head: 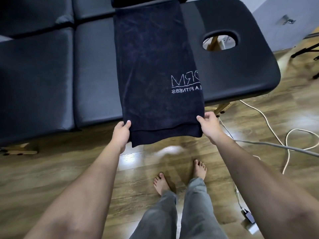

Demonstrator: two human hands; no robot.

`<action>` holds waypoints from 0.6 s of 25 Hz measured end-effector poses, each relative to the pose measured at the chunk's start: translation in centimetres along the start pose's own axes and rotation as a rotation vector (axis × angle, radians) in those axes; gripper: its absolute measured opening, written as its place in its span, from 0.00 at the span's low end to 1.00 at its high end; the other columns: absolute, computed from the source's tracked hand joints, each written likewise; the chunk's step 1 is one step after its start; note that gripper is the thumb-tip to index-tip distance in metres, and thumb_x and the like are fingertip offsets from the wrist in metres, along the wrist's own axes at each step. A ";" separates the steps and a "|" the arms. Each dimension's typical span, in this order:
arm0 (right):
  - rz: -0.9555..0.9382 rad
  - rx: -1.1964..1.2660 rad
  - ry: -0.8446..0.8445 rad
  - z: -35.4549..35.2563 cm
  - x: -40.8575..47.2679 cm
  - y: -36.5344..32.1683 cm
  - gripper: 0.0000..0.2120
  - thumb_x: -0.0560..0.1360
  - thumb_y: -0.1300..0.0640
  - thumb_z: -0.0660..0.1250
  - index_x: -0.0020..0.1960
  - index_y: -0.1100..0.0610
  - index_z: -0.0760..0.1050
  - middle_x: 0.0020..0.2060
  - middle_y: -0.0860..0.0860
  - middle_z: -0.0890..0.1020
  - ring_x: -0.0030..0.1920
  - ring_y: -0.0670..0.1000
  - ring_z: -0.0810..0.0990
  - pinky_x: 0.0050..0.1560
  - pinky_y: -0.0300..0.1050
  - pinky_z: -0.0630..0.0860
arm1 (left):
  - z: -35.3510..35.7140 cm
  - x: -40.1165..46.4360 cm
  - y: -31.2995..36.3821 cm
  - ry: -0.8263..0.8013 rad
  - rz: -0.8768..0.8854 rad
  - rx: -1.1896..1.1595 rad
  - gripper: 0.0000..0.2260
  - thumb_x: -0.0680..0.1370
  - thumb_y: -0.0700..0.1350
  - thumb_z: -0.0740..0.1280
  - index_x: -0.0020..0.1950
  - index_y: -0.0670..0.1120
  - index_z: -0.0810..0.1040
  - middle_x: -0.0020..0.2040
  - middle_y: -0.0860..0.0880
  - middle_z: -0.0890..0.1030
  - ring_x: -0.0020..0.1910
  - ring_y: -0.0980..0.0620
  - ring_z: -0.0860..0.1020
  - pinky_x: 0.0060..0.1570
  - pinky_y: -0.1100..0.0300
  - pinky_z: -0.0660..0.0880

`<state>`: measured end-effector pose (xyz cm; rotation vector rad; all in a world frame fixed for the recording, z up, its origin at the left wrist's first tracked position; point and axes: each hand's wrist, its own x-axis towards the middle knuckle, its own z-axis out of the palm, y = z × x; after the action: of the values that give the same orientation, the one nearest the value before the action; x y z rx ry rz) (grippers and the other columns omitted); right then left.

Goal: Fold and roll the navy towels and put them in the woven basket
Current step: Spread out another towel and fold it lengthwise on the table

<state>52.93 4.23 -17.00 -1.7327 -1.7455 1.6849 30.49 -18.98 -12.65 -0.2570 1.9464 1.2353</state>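
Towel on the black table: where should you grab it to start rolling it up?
Grab the towel at its two near corners, coming from the table's near edge. That end hangs free, so the left hand and right hand pinch it there, thumbs on top.

On the long navy terry towel [155, 69] I hold, right of frame centre, white stitched lettering shows mirrored: large "RM" above small "FITNESS", partly folded under.
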 end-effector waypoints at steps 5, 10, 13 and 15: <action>-0.095 0.190 0.022 -1.1 -2.1 -1.7 0.12 0.77 0.54 0.71 0.52 0.39 0.71 0.45 0.56 0.86 0.49 0.57 0.86 0.54 0.60 0.82 | 0.1 -1.1 1.1 0.072 0.038 -0.186 0.10 0.84 0.48 0.64 0.64 0.53 0.71 0.62 0.50 0.80 0.56 0.47 0.81 0.57 0.44 0.79; -0.197 0.290 0.038 -2.7 -2.5 -4.0 0.07 0.73 0.46 0.73 0.49 0.38 0.79 0.43 0.59 0.84 0.43 0.59 0.82 0.52 0.63 0.80 | 0.8 -2.9 4.4 0.029 0.084 -0.391 0.10 0.86 0.45 0.60 0.62 0.60 0.74 0.57 0.51 0.83 0.51 0.48 0.83 0.55 0.49 0.79; -0.132 0.480 -0.053 -3.5 -2.9 -6.1 0.04 0.78 0.52 0.71 0.47 0.48 0.84 0.45 0.51 0.85 0.45 0.51 0.82 0.46 0.52 0.80 | 0.8 -3.2 6.1 -0.015 0.073 -0.504 0.13 0.86 0.43 0.58 0.60 0.58 0.79 0.57 0.49 0.84 0.52 0.49 0.85 0.55 0.53 0.81; -0.038 0.557 -0.141 -3.9 -3.0 -7.2 0.06 0.80 0.55 0.68 0.49 0.53 0.84 0.42 0.50 0.86 0.39 0.48 0.82 0.37 0.40 0.77 | 0.6 -3.2 6.9 -0.062 0.048 -0.610 0.12 0.86 0.43 0.58 0.59 0.51 0.81 0.60 0.45 0.84 0.54 0.46 0.84 0.54 0.52 0.82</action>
<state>52.61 6.34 -8.55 -1.3469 -1.1738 2.0597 29.15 -15.76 -5.83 -0.4729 1.4858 1.8250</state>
